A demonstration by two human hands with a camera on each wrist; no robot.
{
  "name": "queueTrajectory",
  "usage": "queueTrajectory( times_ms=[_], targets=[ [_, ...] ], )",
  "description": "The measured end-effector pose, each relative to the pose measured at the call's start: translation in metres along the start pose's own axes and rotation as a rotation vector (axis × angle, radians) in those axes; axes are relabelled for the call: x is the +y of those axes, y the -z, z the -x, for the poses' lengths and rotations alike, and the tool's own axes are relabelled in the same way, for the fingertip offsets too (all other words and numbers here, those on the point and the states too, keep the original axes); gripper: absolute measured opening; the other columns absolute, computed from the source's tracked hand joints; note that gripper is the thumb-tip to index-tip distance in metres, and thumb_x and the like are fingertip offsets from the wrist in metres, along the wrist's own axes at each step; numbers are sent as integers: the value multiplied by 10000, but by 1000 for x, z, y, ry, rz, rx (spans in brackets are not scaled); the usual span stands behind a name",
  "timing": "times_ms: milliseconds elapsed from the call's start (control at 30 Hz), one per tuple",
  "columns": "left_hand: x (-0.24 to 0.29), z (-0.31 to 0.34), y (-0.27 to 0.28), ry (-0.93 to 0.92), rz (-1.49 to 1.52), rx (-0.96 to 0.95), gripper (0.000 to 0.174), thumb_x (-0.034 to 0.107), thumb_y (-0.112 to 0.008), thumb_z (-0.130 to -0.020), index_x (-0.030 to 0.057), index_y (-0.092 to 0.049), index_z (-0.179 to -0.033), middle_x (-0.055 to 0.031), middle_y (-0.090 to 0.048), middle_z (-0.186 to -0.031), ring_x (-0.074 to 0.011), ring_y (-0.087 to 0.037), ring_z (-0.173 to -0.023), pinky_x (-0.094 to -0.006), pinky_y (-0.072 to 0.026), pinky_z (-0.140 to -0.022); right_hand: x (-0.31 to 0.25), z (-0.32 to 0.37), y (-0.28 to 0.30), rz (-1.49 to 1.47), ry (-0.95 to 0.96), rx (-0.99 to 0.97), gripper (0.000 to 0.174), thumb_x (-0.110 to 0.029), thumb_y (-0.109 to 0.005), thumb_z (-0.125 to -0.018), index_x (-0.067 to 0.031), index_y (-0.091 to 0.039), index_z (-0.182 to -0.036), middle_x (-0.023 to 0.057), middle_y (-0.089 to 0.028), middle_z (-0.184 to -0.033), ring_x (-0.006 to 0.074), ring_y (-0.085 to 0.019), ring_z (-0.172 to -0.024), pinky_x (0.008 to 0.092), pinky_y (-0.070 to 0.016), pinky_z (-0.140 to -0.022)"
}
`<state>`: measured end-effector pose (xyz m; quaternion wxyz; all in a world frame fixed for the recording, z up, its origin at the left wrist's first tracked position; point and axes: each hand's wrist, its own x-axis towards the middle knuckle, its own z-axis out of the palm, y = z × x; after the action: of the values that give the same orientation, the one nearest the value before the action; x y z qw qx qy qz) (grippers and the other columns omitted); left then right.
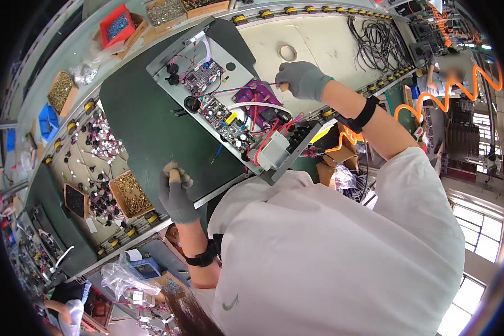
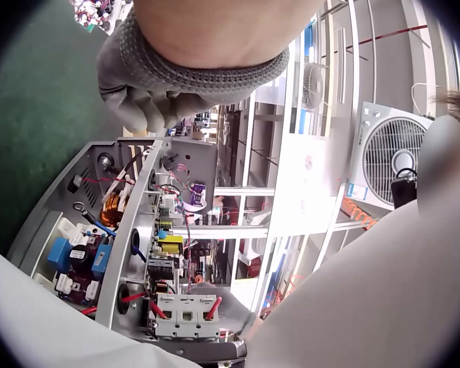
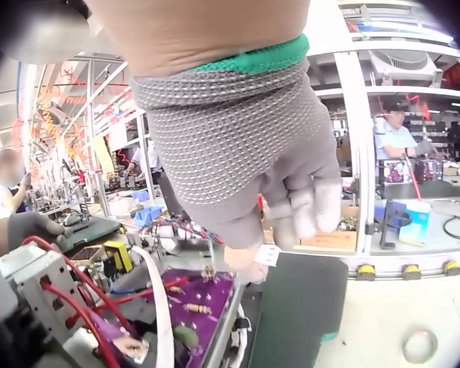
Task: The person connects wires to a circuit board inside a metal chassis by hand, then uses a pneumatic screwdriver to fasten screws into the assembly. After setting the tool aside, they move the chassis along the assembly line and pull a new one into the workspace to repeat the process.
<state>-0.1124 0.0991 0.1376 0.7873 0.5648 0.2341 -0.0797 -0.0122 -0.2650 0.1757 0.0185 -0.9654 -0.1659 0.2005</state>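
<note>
An open metal chassis (image 1: pixel 229 67) with circuit boards lies in front of the person, a purple board (image 1: pixel 260 101) among its parts. At its far right side, the gloved right hand (image 1: pixel 303 80) pinches a twisted red and blue wire bundle (image 1: pixel 235 89), drawn out across the boards. In the right wrist view, a small white connector (image 3: pixel 267 254) shows at the thumb and fingertips. The gloved left hand (image 1: pixel 178 196) hangs over the green mat (image 1: pixel 151 134), its fingers loosely curled with nothing visible in them. A white transformer-like block (image 1: pixel 271 150) sits at the chassis's near end.
A cardboard box of brass-coloured parts (image 1: pixel 130 195) stands left of the mat. Beyond the chassis lie a tape roll (image 1: pixel 287 53) and a heap of black cables (image 1: pixel 381 45). A red bin (image 1: pixel 117 25) is at the back left. An orange coiled hose (image 1: pixel 420 109) hangs at right.
</note>
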Motion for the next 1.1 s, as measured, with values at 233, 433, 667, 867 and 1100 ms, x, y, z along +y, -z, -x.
queueTrajectory(
  times_ms=[233,433,667,867,1100],
  targets=[
    [-7,-4,-2,-32,9,-58,183,114,-494,-885,10,-580,-1010,-40,-539,-816,-83,-506,-656,-210,-422,-571,-4,9,-23,-530,11,15,240,-37,-577,-717,-102,-616,-945,108,-625,-881,288,-600,-898,385,-466,-758],
    [-6,-4,-3,6,-45,-44,225,124,-492,-893,-7,-550,-1065,-54,-535,-841,-113,-523,-687,-237,-435,-599,0,12,-23,-340,137,69,300,22,-583,-673,-100,-609,-946,98,-616,-875,295,-593,-885,384,-466,-751],
    [-9,-1,-8,-8,-3,-32,225,127,-496,-886,-1,-569,-1057,-48,-543,-827,-97,-516,-676,-222,-430,-590,7,6,-28,-351,336,46,285,69,-540,-653,-71,-606,-892,109,-593,-852,319,-587,-819,391,-471,-723],
    [-12,1,-9,-20,4,-24,207,125,-495,-890,1,-582,-1032,-41,-545,-806,-86,-499,-655,-212,-417,-576,11,4,-35,-367,331,116,278,73,-535,-679,-65,-615,-907,119,-597,-857,320,-588,-809,382,-472,-713],
    [-12,5,-8,-42,11,-21,206,117,-504,-884,0,-585,-1033,-45,-551,-817,-83,-496,-652,-211,-412,-573,-1,11,-23,-488,241,226,291,22,-587,-690,-75,-632,-961,117,-615,-832,304,-597,-806,372,-485,-725]
  ],
)
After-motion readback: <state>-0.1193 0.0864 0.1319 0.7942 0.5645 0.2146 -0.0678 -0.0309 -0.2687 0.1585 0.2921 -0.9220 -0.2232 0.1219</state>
